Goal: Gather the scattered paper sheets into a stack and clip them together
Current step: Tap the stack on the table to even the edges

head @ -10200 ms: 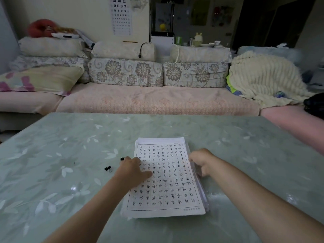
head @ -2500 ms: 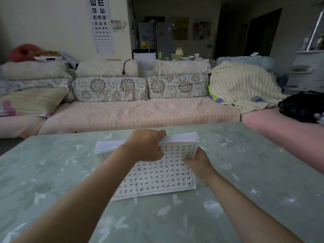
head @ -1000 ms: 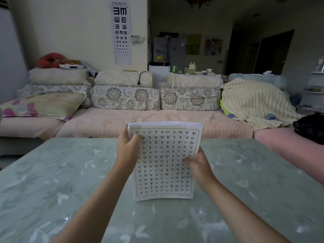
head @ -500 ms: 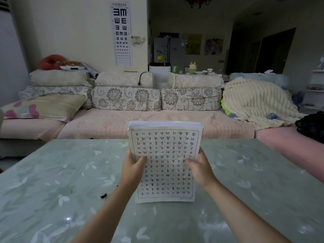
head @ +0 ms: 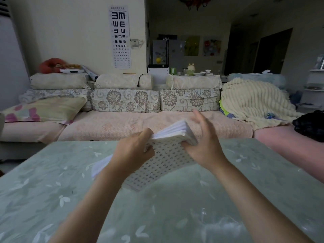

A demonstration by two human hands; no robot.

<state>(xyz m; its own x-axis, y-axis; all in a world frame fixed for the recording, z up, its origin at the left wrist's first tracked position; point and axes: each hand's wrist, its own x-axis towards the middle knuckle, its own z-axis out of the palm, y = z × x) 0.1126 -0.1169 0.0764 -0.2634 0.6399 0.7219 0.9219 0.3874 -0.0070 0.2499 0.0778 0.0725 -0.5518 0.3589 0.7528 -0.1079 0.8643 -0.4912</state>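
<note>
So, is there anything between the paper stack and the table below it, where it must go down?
Nothing visible. The left hand grips the paper stack at its upper edge, the right hand presses its right edge with straight fingers, and no object shows on the table beneath it.

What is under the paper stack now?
Under the tilted paper stack only the green table shows. The left hand and the stack itself cover the spot directly beneath.

Paper stack (head: 166, 160); tilted (printed pg up)
</note>
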